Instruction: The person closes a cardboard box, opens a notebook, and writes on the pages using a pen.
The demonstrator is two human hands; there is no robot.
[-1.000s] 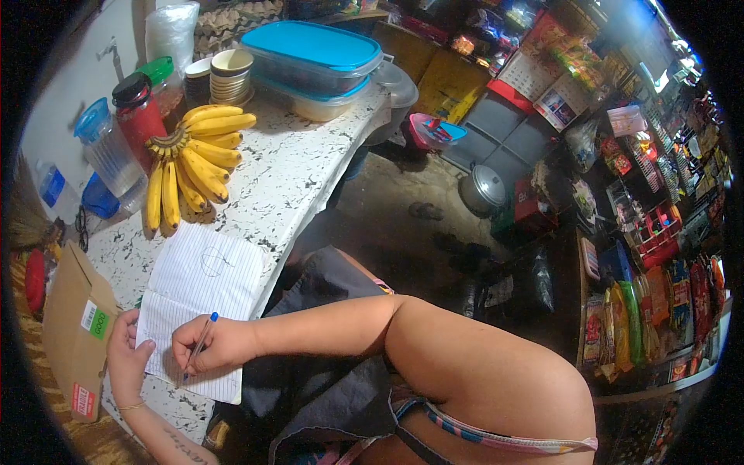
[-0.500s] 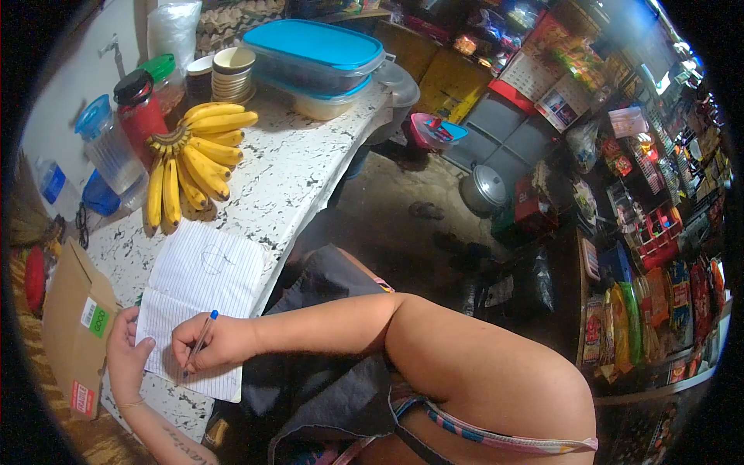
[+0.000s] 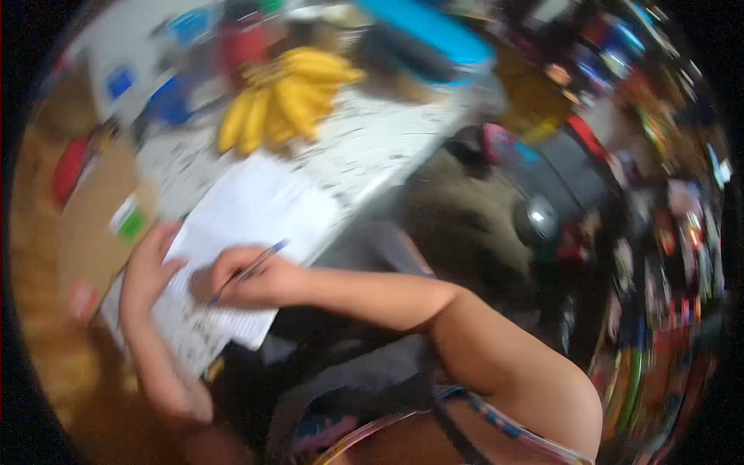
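My right grip is curled tight around a thin pen with a blue end. The pen leans, with its blue end up and its other end down by the page. It is too blurry to tell if the tip touches the paper. Under my right grip is a white notebook made of lined paper. It lies flat on a white desk with black specks. The page is too blurry for me to read.

My left grip is at the left edge of the notebook, near my right grip. Its fingers are loose, and the thumb is spread away from them, at the edge of the paper. Just to the left of my left grip is a brown cardboard package with a green and white label.

Past my right grip, beyond the notebook, a bunch of yellow bananas lies on the desk. Behind it is a blurry red jar. Farther right, past the bananas, there is a big tub with a bright blue lid. Well off to the right of both grips are lots of colourful packets, all smeary.
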